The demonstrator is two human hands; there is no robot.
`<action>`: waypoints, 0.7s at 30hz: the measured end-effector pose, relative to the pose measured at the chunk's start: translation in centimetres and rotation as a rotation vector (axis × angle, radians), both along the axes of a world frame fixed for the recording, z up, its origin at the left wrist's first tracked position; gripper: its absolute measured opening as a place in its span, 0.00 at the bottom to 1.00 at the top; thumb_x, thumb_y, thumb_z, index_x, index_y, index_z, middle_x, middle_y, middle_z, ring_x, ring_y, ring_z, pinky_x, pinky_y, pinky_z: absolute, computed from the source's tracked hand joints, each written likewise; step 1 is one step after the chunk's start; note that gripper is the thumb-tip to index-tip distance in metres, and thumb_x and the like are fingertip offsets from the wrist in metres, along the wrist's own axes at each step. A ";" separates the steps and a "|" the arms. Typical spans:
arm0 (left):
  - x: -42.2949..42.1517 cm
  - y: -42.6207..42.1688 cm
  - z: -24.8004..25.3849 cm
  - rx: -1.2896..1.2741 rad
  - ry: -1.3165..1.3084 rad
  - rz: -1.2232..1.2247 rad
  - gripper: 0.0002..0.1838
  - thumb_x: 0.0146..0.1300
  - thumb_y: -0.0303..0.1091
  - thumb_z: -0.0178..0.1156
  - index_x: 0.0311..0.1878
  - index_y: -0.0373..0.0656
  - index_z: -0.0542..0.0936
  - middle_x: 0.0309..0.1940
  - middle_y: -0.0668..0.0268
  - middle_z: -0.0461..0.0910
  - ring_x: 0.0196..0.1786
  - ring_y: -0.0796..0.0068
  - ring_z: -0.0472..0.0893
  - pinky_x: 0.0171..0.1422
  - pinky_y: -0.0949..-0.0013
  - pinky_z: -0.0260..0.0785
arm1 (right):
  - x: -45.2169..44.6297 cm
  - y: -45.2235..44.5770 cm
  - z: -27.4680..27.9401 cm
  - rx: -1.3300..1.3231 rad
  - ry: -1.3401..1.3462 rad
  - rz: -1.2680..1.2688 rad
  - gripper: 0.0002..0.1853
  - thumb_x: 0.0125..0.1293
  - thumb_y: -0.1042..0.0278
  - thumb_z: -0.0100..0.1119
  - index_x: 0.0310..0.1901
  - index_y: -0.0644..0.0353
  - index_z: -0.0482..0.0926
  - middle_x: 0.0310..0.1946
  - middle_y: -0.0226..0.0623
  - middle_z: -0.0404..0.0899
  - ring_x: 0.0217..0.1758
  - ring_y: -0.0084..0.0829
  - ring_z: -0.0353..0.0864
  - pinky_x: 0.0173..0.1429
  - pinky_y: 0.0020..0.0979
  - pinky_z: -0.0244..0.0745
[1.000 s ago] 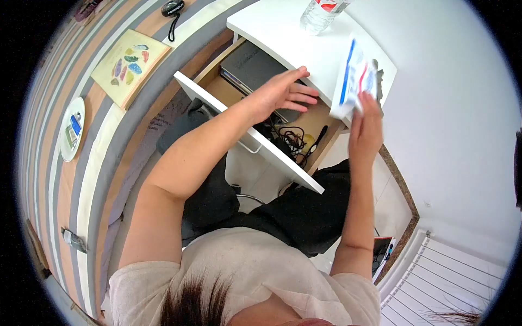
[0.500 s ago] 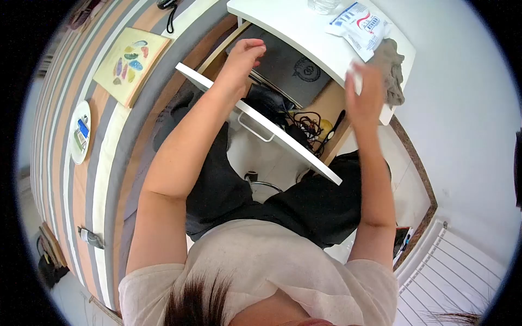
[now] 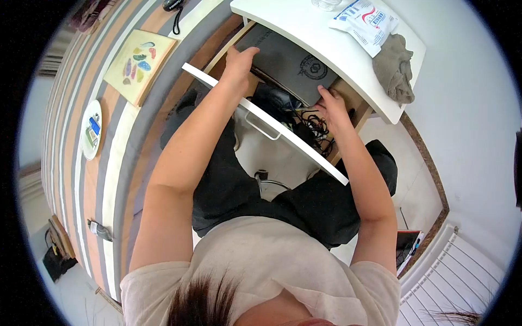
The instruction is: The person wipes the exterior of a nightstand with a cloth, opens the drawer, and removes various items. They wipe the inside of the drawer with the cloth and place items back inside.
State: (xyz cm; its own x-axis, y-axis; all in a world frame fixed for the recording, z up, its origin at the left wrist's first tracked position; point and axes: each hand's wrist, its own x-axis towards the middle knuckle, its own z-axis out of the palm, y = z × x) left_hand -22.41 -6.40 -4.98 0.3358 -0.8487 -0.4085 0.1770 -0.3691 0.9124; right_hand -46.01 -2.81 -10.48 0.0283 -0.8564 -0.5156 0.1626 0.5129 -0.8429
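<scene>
An open drawer (image 3: 266, 122) of a white cabinet holds a dark grey book (image 3: 288, 60) with a round emblem, and a tangle of black cables (image 3: 312, 126). At the book's left end, my left hand (image 3: 237, 68) grips its edge, thumb on top and fingers hidden below. My right hand (image 3: 333, 108) is closed on the book's lower right corner, its thumb on the cover. A white packet (image 3: 365, 24) with blue and red print lies on the cabinet top (image 3: 293, 13), beside a crumpled grey-brown cloth (image 3: 393, 68).
To the left is a striped bed (image 3: 122, 141) with a feather-printed book (image 3: 138, 65), an oval white dish (image 3: 91, 130) of small items and a small grey pouch (image 3: 100, 230). A clear bottle (image 3: 326, 4) is at the top edge. A white radiator (image 3: 457, 277) stands lower right.
My right hand has left the white packet on the cabinet top and come down into the drawer onto the grey book. My left hand has moved to the book's left end and taken hold there.
</scene>
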 end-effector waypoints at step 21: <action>0.9 0.5 1.3 -0.231 -0.213 -0.146 0.39 0.58 0.40 0.62 0.70 0.40 0.57 0.68 0.55 0.60 0.70 0.61 0.60 0.73 0.64 0.49 | 4.3 2.7 2.1 -1.021 0.978 1.110 0.26 0.55 0.73 0.60 0.58 0.63 0.71 0.52 0.43 0.75 0.56 0.44 0.73 0.56 0.38 0.73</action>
State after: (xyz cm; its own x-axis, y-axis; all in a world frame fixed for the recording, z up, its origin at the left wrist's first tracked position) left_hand -21.47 -5.94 -3.70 0.2614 -0.9560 -0.1332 -0.0661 -0.1555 0.9856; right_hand -41.75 -0.12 -8.39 0.7926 -0.6089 -0.0302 -0.5594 -0.7067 -0.4332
